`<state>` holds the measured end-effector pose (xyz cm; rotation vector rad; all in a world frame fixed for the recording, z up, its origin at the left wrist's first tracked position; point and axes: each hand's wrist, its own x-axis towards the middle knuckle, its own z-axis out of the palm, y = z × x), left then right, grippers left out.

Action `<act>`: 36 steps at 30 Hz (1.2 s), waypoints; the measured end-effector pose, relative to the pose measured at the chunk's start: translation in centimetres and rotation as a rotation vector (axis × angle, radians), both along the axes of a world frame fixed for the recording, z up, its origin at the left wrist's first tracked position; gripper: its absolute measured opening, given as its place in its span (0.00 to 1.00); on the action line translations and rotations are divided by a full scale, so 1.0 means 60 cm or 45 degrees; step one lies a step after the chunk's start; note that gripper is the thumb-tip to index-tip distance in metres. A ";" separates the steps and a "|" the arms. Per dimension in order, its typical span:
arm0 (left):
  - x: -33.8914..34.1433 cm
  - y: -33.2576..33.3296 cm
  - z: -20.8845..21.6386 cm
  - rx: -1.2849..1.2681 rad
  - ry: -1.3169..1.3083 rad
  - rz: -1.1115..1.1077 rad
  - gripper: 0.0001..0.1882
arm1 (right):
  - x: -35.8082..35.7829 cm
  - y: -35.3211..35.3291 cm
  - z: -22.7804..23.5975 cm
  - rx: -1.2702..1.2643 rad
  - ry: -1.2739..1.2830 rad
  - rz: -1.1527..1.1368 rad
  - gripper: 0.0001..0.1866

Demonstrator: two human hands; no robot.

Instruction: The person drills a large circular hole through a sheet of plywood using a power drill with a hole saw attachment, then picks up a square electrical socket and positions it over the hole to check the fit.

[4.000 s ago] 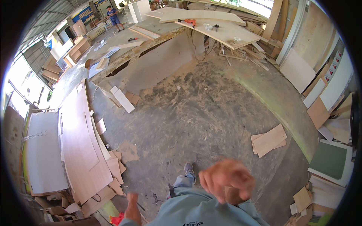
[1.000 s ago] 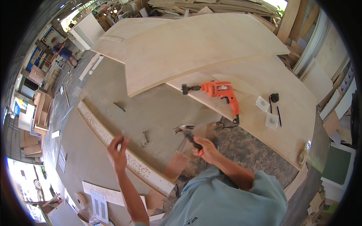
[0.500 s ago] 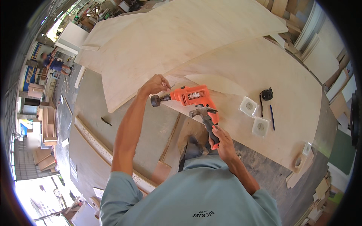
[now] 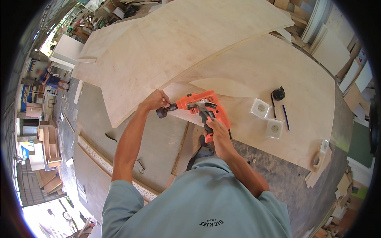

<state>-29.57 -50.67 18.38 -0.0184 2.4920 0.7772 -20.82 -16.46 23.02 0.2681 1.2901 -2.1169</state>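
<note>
My right hand [image 4: 219, 134] grips the handle of a claw hammer [image 4: 205, 116], its dark grip tipped with orange. The hammer's metal head overlaps an orange power drill [image 4: 222, 115] that lies on the plywood. A dark round hole saw [image 4: 161, 113] is fitted in the drill's chuck. Close beside the chuck, at the edge of the upper plywood panel [image 4: 170, 43], is my left hand [image 4: 154, 100]. Its fingers are pinched together, and what they hold is hidden.
Right of the drill, a lower plywood sheet [image 4: 305, 79] carries two white sockets [image 4: 260, 108] in clear wrap, a black tape measure [image 4: 279, 93] and a blue pencil [image 4: 286, 118]. A tape roll [image 4: 316, 160] lies farther right. Another person [image 4: 51, 81] stands far left.
My right hand has brought the hammer left and up, over the drill. My left hand has shifted slightly left and down; the thin piece that showed at its fingertips is out of sight.
</note>
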 end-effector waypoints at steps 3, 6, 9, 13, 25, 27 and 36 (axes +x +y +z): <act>0.006 0.001 0.003 0.035 0.083 -0.060 0.10 | -0.003 -0.034 0.002 0.065 0.006 -0.022 0.12; 0.012 -0.003 -0.005 0.073 0.155 -0.088 0.11 | -0.007 -0.056 -0.008 0.136 0.067 0.000 0.11; 0.018 -0.009 -0.013 0.110 0.193 -0.070 0.10 | -0.010 -0.072 -0.018 0.221 0.098 0.013 0.11; 0.018 -0.002 0.002 0.105 0.179 -0.085 0.08 | -0.014 -0.094 -0.030 0.250 0.087 -0.015 0.11; 0.036 -0.026 -0.007 0.062 0.306 -0.168 0.06 | -0.029 -0.158 -0.059 0.506 0.328 0.078 0.14; 0.042 -0.035 -0.016 0.143 0.325 -0.111 0.06 | -0.035 -0.172 -0.059 0.510 0.342 0.025 0.14; 0.030 -0.045 -0.052 0.185 0.426 -0.290 0.05 | -0.057 -0.195 -0.059 0.491 0.353 -0.078 0.12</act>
